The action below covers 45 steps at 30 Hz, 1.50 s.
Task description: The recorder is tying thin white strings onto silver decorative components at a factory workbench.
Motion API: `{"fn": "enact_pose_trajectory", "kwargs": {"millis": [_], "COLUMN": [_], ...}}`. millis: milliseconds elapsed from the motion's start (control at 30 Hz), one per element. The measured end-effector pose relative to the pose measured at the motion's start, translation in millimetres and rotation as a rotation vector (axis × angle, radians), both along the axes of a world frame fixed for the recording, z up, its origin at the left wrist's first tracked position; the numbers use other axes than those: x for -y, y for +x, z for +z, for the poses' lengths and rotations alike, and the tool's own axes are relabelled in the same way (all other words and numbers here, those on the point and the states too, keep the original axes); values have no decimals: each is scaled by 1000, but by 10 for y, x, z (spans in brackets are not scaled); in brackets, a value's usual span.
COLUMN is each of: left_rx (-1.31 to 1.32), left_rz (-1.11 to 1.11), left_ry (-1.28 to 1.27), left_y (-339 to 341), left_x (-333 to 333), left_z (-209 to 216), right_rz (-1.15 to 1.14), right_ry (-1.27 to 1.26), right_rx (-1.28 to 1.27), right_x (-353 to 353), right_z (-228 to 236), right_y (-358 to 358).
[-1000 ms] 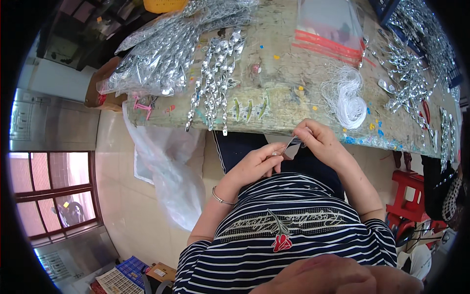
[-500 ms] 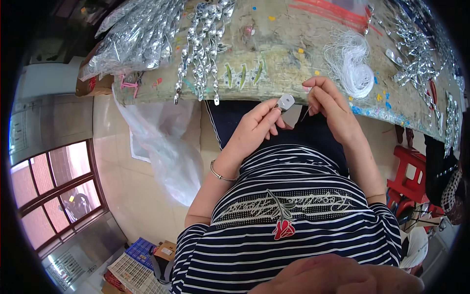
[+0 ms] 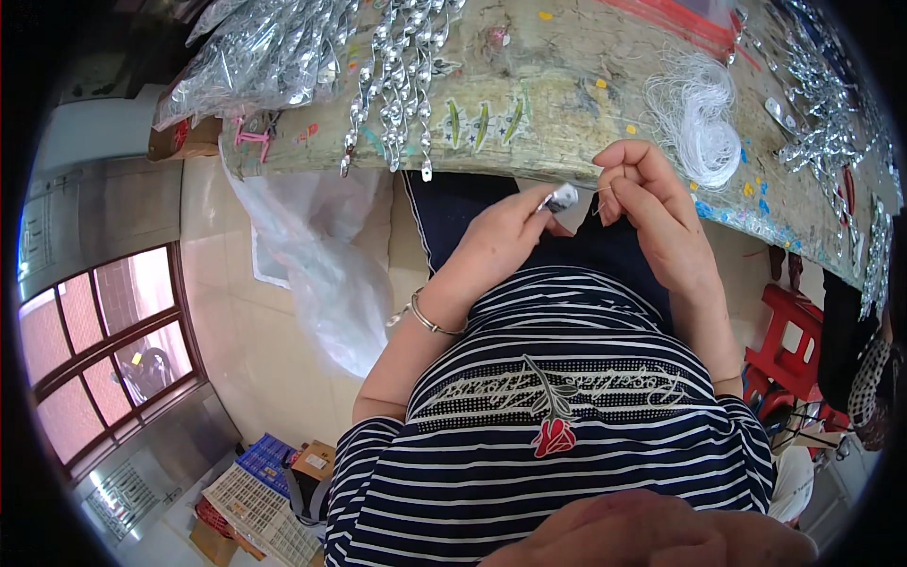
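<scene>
My left hand (image 3: 504,234) is closed on a shiny silver metal strip (image 3: 562,198), whose rounded end sticks out past the thumb and fingers. The rest of the strip is hidden in the hand. Just in front of the table's near edge, my right hand (image 3: 657,208) pinches a thin white thread (image 3: 606,190) between thumb and fingers. The two hands are a short way apart, at the front of my body. Beyond my right hand a loose hank of white string (image 3: 704,132) lies on the stained table (image 3: 557,104).
Twisted silver strips (image 3: 389,90) hang toward the table's edge at left, beside clear-bagged ones (image 3: 269,80). More silver strips (image 3: 817,118) are heaped at far right. White plastic sheeting (image 3: 316,274) hangs below the table. A red stool (image 3: 789,340) stands at right.
The metal strip has tilted in my left hand, and its flat end shows less squarely. My right hand has turned slightly, still pinching the thread. The whole view has shifted a little.
</scene>
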State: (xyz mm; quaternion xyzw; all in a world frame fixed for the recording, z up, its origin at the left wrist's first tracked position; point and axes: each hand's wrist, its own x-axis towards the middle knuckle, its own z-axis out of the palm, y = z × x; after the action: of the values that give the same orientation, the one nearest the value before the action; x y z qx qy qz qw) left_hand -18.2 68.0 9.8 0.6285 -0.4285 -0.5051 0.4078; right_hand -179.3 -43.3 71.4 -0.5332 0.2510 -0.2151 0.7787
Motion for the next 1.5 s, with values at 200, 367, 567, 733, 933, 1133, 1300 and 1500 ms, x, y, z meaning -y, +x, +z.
{"fn": "enact_pose_trajectory", "kwargs": {"millis": [200,367,567,733,933,1133,1300,1500], "left_rx": [-49,-186,-310,-341,-335,-290,-296,-224], "left_rz": [30,99,155,156,138,120,148,211], "left_ry": [53,64,78,74,-2,149,96,88], "left_y": [-50,43,101,60,8,-10,17,170], "left_x": [24,-33,-63,-24,-35,-13,-36,-155], "left_z": [128,153,128,279,89,158,122,60], "right_rz": [65,10,20,41,63,58,56,-159], "right_ry": [-72,-193,-182,-180,-159,-94,-159,-217], "right_rx": [-86,-206,-236,-234,-252,-228,-253,-247], "right_x": [-104,-44,-59,-60,-76,-119,-63,139], "right_z": [24,-388,-420,-378,-367,-337,-358,-345], "right_y": [110,-19,-37,-20,-5,41,-5,-153]}}
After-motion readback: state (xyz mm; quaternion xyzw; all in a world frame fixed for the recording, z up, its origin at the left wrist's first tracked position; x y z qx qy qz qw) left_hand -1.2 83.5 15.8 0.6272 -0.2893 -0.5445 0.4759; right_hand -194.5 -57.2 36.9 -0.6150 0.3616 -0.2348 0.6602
